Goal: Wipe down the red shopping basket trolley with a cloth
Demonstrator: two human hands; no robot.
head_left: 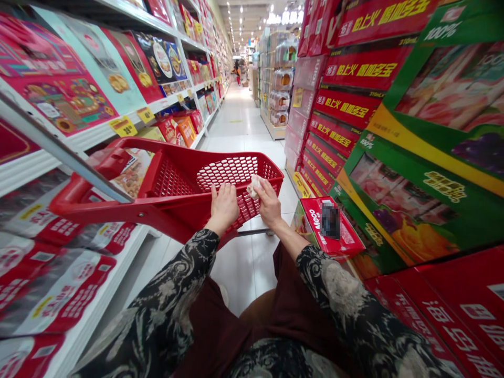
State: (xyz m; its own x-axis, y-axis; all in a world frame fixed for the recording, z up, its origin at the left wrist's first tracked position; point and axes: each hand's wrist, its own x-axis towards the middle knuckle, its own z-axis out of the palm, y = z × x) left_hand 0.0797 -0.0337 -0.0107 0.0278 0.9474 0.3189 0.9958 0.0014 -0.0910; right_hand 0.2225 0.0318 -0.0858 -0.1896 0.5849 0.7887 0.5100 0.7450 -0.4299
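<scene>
A red plastic shopping basket cart (185, 173) stands in the aisle in front of me, its mesh walls open at the top and its long red handle reaching left. My left hand (224, 206) rests on the near rim with the fingers curled over the edge. My right hand (268, 202) grips the same rim a little to the right, with a crumpled white tissue (254, 186) pinched in its fingers. Both arms wear dark patterned sleeves.
Shelves of boxed goods with yellow price tags (123, 126) run along the left. Stacked red cartons (338, 113) and green juice cartons (425, 173) line the right, with a red box (333, 226) jutting out near my right arm. The white tiled aisle (240, 118) runs ahead; a person stands far off.
</scene>
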